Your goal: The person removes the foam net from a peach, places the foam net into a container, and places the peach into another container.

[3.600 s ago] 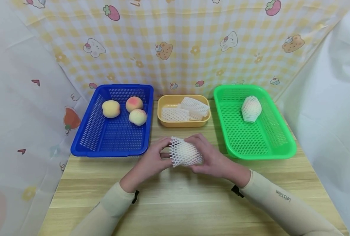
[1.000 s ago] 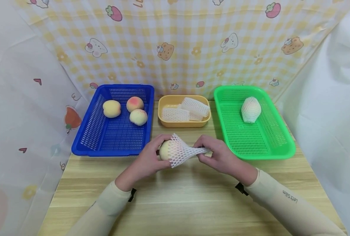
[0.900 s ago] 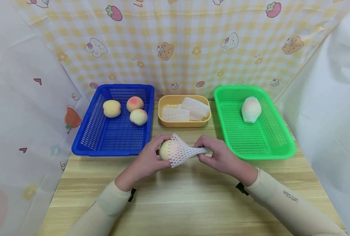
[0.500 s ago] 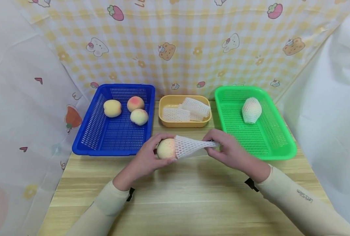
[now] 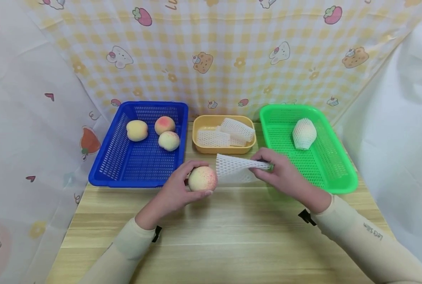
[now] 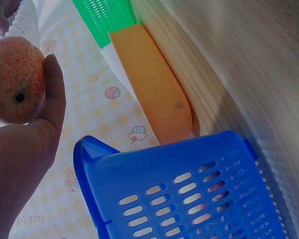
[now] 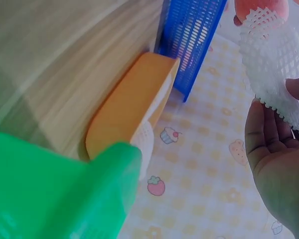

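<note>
In the head view my left hand grips a pale peach with red speckles, thumb below and fingers above. The left wrist view shows the same peach with a small dark spot on its skin. My right hand pinches the gathered end of a white foam net sleeve, whose wide mouth points left at the peach. In the head view the sleeve's edge sits right beside the bare peach; whether they touch I cannot tell. The right wrist view shows the net between thumb and fingers.
A blue basket at left holds 3 peaches. At the back middle, a yellow tub contains flat foam nets. The green basket at right holds one net-wrapped peach. A patterned cloth hangs behind the wooden table.
Earlier the net covered the peach. My right hand has drawn it off to the right, leaving the peach bare in my left hand, which has stayed nearly in place.
</note>
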Demonstrator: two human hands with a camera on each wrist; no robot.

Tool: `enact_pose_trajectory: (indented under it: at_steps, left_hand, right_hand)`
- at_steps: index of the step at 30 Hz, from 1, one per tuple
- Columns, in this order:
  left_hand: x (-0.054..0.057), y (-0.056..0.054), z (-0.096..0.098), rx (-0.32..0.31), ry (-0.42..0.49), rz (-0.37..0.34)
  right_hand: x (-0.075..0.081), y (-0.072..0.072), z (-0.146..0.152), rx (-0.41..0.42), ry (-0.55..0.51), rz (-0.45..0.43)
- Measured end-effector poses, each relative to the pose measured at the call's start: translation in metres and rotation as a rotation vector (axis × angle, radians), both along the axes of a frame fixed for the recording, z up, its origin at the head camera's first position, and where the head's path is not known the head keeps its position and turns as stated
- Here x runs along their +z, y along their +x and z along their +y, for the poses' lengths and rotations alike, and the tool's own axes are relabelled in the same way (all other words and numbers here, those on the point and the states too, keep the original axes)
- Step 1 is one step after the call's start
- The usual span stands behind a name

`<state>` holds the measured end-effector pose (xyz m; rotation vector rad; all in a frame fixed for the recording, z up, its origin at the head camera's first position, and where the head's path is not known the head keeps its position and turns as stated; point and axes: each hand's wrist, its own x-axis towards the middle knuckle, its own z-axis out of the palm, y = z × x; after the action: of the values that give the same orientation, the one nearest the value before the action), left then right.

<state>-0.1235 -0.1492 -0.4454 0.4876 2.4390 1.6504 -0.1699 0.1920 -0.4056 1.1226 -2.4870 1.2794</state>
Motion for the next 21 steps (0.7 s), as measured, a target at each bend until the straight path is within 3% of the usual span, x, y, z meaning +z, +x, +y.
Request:
enact_pose_trajectory:
  at_steps: [5,11,15,21]
  left_hand:
    - [0.000,0.000,-0.003,0.011,-0.014,-0.008]
    - [0.001,0.000,-0.003,0.009,-0.019,-0.016]
    - [0.001,0.000,-0.003,0.002,-0.012,-0.007]
    - [0.001,0.000,-0.003,0.004,-0.013,-0.025]
  right_hand:
    - [0.012,-0.014,0.001,-0.056,0.002,0.010]
    - [0.038,-0.037,-0.003,-0.145,0.133,0.109]
    - [0.051,-0.054,-0.007,-0.168,0.183,0.095]
    - [0.057,-0.081,-0.013,-0.194,0.218,0.092]
